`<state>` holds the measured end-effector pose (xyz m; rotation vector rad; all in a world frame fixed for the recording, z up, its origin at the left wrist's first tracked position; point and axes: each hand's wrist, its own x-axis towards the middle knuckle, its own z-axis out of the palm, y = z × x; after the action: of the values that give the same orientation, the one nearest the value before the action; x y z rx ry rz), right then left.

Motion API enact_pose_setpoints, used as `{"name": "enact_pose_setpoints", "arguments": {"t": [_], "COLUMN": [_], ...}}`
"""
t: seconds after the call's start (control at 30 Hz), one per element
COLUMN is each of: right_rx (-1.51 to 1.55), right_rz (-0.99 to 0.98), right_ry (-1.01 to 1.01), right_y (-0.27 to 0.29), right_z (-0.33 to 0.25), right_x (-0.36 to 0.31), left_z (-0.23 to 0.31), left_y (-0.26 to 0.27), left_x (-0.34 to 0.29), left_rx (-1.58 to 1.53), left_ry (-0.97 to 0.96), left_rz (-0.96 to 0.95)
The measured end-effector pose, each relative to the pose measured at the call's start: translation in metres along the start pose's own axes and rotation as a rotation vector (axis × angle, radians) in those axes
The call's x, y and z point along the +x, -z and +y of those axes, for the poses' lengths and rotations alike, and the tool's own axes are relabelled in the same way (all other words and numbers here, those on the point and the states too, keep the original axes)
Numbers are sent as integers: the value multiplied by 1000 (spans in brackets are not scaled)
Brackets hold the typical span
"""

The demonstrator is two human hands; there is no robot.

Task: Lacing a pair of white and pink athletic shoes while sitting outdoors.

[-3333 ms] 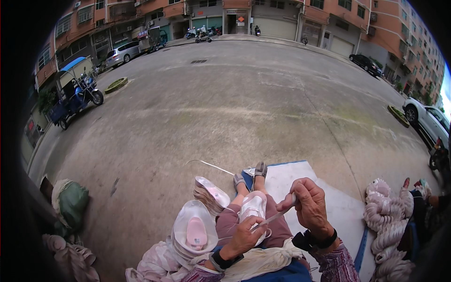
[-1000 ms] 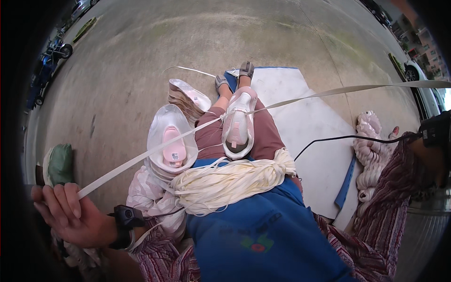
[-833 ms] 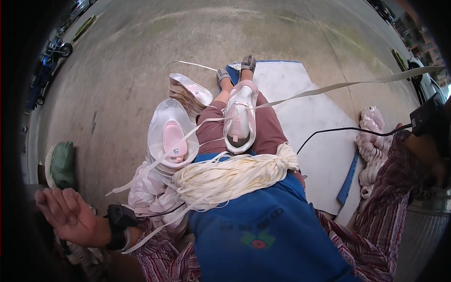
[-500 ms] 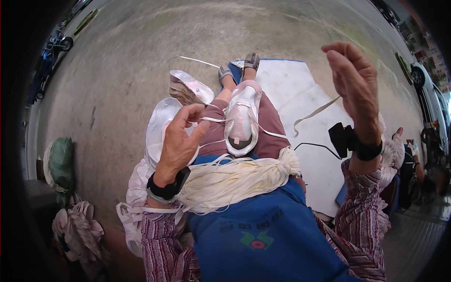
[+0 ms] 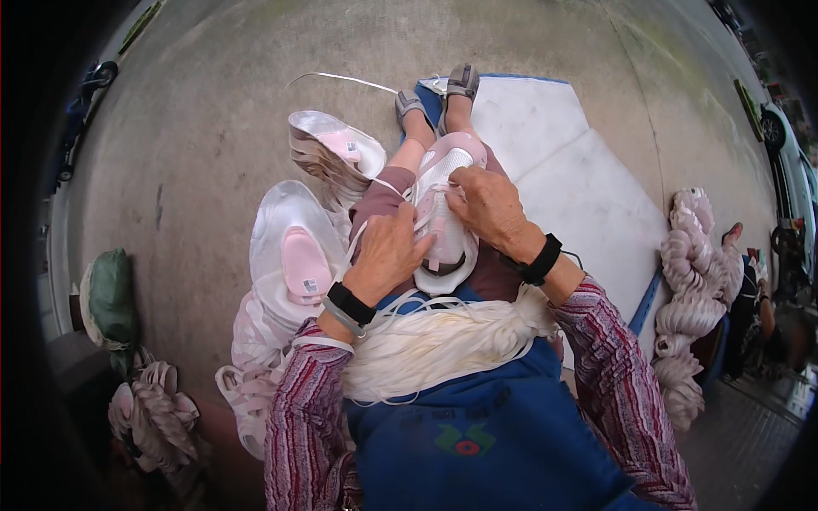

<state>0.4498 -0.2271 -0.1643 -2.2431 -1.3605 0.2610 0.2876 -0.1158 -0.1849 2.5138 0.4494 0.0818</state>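
A pink-and-white shoe upper point(image 5: 441, 230) lies lengthwise on my lap, its dark opening toward me. At its left edge my left hand point(image 5: 388, 251) is closed, fingertips against the eyelet side, with a white shoelace point(image 5: 353, 242) running by it. My right hand point(image 5: 492, 204) is bent over the upper's right side, thumb and fingers pinched near the eyelets; what they hold is hidden. A thick bundle of cream laces point(image 5: 443, 341) lies across my blue apron point(image 5: 477, 426), just below the upper.
Stacked shoe uppers point(image 5: 307, 264) stand left of my legs, with another stack point(image 5: 336, 153) farther out. More uppers point(image 5: 690, 281) are piled at the right. A white sheet point(image 5: 562, 170) lies on the ground. A green sack point(image 5: 111, 298) stands far left; a car point(image 5: 788, 162) is far right.
My right hand has come down and inward from the far right to the upper. My left hand has moved right, to the upper's left edge. The view has shifted slightly.
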Motion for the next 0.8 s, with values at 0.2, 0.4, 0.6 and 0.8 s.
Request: {"name": "enact_pose_setpoints", "arguments": {"t": [0.2,0.4,0.6,0.8], "right_rx": [145,5,-122,-166], "right_rz": [-15,-63,-103,-90], "right_ry": [-98,-58,-80,-146], "right_y": [3,6,-6,-9], "right_z": [15,8,9,7], "right_x": [-9,-11,-16,-19], "left_z": [5,5,12,11], "left_y": [-1,0,-6,-7], "left_x": [-2,3,1,0], "left_rx": [-32,-77,-59,-73], "left_ry": [43,62,80,46], "left_rz": [20,3,-18,-10]}}
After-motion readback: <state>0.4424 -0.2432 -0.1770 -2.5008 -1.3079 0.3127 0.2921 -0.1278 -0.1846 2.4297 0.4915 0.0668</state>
